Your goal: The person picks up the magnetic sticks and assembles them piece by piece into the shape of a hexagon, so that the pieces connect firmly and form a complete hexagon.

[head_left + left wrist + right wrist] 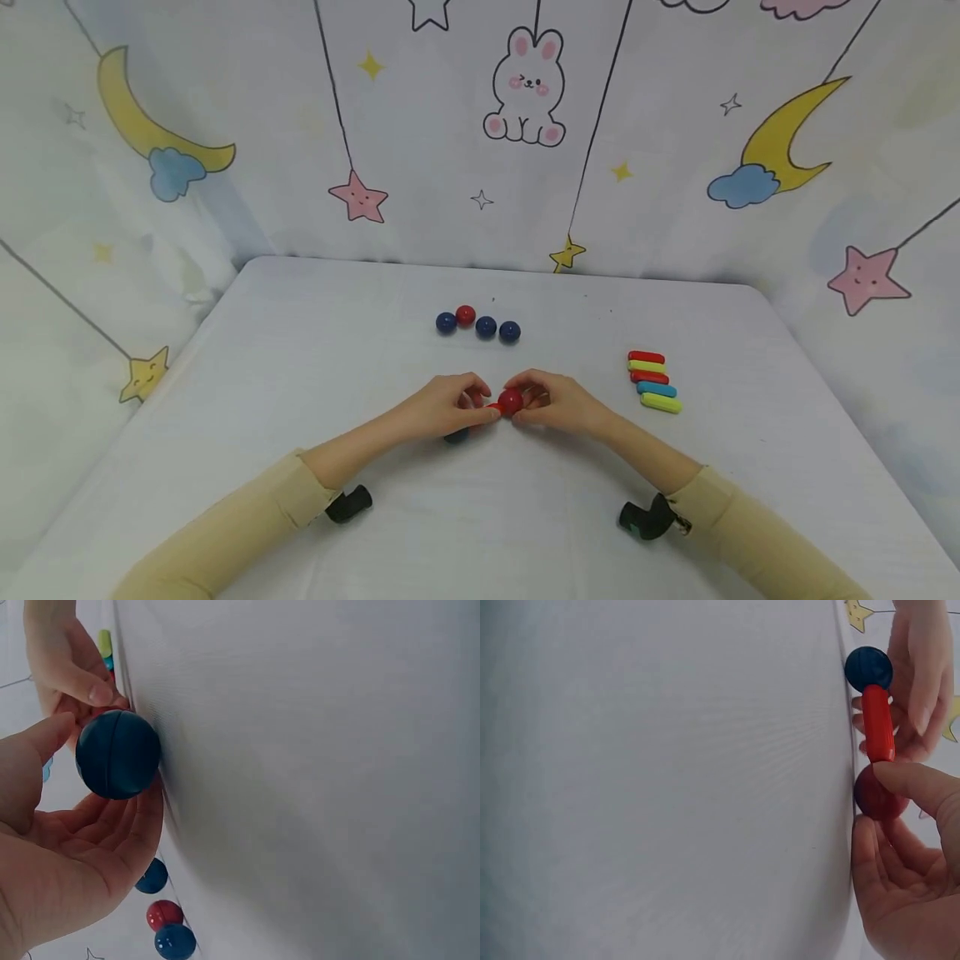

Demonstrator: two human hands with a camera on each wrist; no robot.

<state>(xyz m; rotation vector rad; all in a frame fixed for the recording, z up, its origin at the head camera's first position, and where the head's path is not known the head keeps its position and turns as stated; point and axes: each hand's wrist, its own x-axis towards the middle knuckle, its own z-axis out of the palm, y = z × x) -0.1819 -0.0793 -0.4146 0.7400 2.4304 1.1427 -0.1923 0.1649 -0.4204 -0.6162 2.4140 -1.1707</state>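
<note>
Near the table's middle, my left hand (448, 406) holds a short red rod (878, 724), its fingers curled behind it. A dark blue ball (118, 754) sits at one end of the rod, close to the tabletop. At the other end, a red ball (511, 402) meets the rod. My right hand (561, 403) pinches that red ball between thumb and fingers. In the head view the left hand hides most of the rod and part of the blue ball.
Beyond the hands lie three blue balls (486, 327) and another red ball (466, 315). Several red, yellow and blue rods (648, 377) lie in a stack-like row at the right. A white cloth covers the table (300, 333); a patterned curtain (450, 108) stands behind.
</note>
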